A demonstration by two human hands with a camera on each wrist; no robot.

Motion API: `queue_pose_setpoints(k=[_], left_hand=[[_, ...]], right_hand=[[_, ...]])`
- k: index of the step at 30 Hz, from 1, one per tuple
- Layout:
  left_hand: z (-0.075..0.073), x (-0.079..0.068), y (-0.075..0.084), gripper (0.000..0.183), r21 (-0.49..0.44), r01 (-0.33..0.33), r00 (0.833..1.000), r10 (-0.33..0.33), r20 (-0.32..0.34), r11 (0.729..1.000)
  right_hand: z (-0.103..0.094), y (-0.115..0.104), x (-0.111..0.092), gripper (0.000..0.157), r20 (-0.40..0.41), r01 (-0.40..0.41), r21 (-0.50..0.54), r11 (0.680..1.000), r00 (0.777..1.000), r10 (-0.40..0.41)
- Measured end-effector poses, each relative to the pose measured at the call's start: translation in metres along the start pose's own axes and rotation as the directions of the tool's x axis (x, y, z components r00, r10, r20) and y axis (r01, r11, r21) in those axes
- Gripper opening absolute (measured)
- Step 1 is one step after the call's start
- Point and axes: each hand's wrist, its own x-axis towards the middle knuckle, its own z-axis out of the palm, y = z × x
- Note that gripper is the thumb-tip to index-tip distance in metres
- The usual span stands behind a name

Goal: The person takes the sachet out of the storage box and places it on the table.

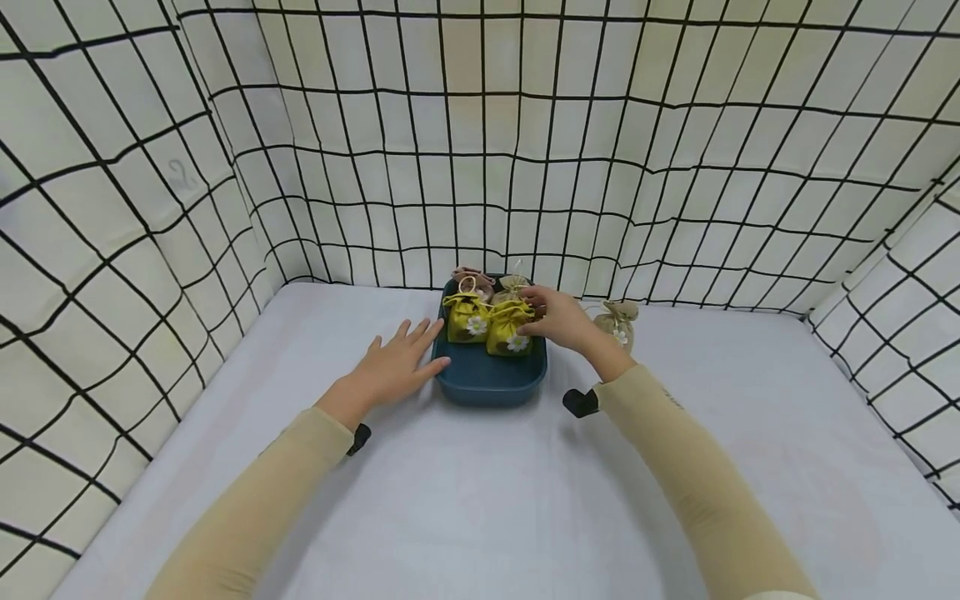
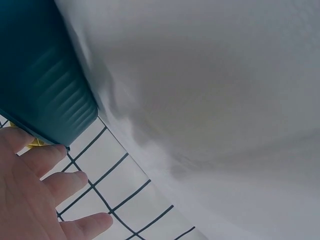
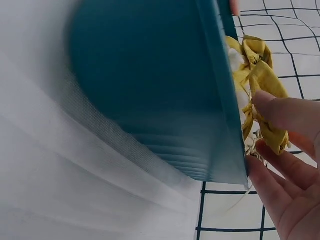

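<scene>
A dark blue plastic basin [image 1: 491,392] stands on the white surface. Two yellow drawstring pouches, the left pouch [image 1: 467,319] and the right pouch [image 1: 507,325], sit inside it with white flowers on their fronts. Behind them are a brownish-pink pouch [image 1: 474,279] and a beige pouch [image 1: 512,286], partly hidden. My left hand [image 1: 395,365] spreads its fingers against the basin's left rim. Over the right rim, my right hand [image 1: 558,321] pinches the gathered top of the right yellow pouch, its thumb [image 3: 265,102] on the near side and fingers curled behind.
Another beige pouch [image 1: 619,323] with a white flower stands outside the basin, to the right behind my right wrist. White walls covered by black grid netting [image 1: 483,154] rise behind and at both sides. A white cloth [image 1: 480,500] covers the surface.
</scene>
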Motion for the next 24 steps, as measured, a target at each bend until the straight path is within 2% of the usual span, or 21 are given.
queue_pose_setpoints(k=[4, 7, 11, 14, 18, 24], left_hand=[[-0.003, 0.002, -0.001, 0.077, 0.003, 0.004, 1.000, -0.004, -0.008, 1.000], [-0.002, 0.003, -0.002, 0.077, -0.003, 0.003, 1.000, -0.003, -0.004, 1.000], [0.002, 0.002, -0.003, 0.078, -0.010, -0.002, 1.000, 0.002, 0.011, 1.000], [0.003, 0.001, -0.004, 0.078, -0.010, -0.006, 1.000, 0.006, -0.002, 1.000], [0.003, 0.001, -0.004, 0.078, -0.014, -0.016, 1.000, 0.016, -0.013, 1.000], [0.002, 0.001, -0.004, 0.078, -0.020, -0.017, 1.000, 0.017, -0.003, 1.000]], right_hand=[[0.002, -0.007, 0.007, 0.066, 0.015, 0.017, -0.143, 0.990, 1.000, -0.015], [0.005, -0.011, 0.009, 0.069, 0.032, 0.006, -0.207, 0.978, 0.999, 0.001], [0.012, -0.011, 0.009, 0.070, 0.076, -0.008, -0.229, 0.973, 0.997, 0.026], [0.016, -0.010, 0.011, 0.068, 0.089, 0.014, -0.251, 0.968, 0.996, 0.008], [0.014, -0.010, 0.012, 0.069, 0.092, 0.025, -0.269, 0.963, 0.996, 0.000], [0.013, -0.014, 0.013, 0.069, 0.150, 0.054, -0.315, 0.947, 0.989, -0.007]])
